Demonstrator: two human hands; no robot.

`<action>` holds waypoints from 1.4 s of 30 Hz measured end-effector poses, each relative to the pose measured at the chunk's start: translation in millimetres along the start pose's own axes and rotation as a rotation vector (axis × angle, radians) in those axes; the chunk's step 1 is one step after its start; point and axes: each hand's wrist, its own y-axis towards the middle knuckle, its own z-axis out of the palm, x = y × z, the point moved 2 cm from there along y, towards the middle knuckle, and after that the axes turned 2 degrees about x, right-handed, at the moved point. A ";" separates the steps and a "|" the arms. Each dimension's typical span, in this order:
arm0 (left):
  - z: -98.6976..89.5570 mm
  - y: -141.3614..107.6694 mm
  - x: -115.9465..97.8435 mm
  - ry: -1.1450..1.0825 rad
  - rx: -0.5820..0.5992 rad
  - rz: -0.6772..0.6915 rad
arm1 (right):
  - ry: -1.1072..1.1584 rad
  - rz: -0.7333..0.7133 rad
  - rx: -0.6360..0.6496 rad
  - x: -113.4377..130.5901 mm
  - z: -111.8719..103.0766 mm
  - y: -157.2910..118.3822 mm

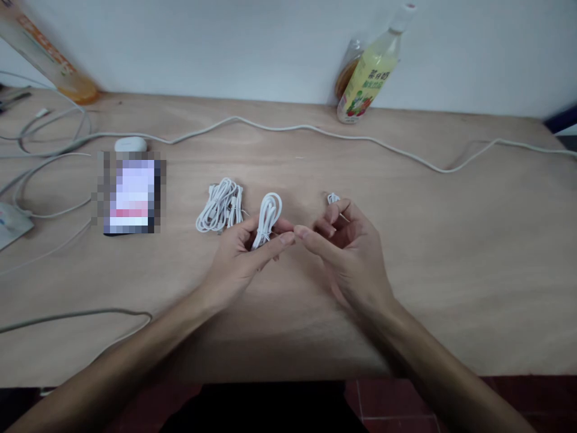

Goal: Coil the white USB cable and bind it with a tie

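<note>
A bundle of smooth white cable (269, 215), looped into a narrow oval and cinched near its lower end, stands tilted in the bare left hand (241, 249) above a pale brown wood-grain table (473, 258). The left thumb and fingers close around its lower part. At three o'clock from it, the bare right hand (354, 252) bends its fingers inward, thumb tip meeting the left fingertips; whether it pinches anything cannot be told. Between two and three o'clock, a small coil of white cord (332, 197) shows past the right knuckles, mostly hidden. Just beside the left hand, near nine o'clock from the held bundle, lies a tangled heap of glossy white cables (220, 207). Farther out at nine rests a dark-edged rectangular phone (132, 192), its lit screen pixelated, with a rounded white plastic case (130, 144) just beyond its top edge. A long whitish cord (274, 127) crosses at twelve o'clock. Between one and two, a yellow-labelled clear bottle with a white cap (367, 81) stands near the white wall (216, 48); at ten, a clear bottle with orange lettering (56, 57) stands near it too
</note>
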 end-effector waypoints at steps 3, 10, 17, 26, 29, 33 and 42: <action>2.6 -0.4 -2.7 -0.111 0.035 -0.048 | -0.078 -0.035 -0.012 -2.6 -2.7 1.9; 5.0 -0.1 -7.9 -0.318 0.158 -0.162 | -0.120 -0.082 0.081 -3.9 3.9 0.9; 2.6 3.8 0.0 -0.314 0.159 -0.168 | -0.123 -0.006 0.191 -12.3 12.8 -5.4; 2.7 4.3 3.8 -0.267 0.162 -0.164 | -0.195 -0.017 0.193 -17.5 13.5 -6.2; 4.0 5.8 4.7 -0.283 0.177 -0.159 | -0.221 -0.038 0.188 -17.3 12.1 -5.9; 4.8 7.8 6.6 -0.299 0.142 -0.120 | -0.216 -0.027 0.169 -20.0 8.9 -5.4; -2.1 8.9 9.4 -0.230 0.106 -0.009 | -0.171 -0.034 0.116 -14.1 6.1 -1.4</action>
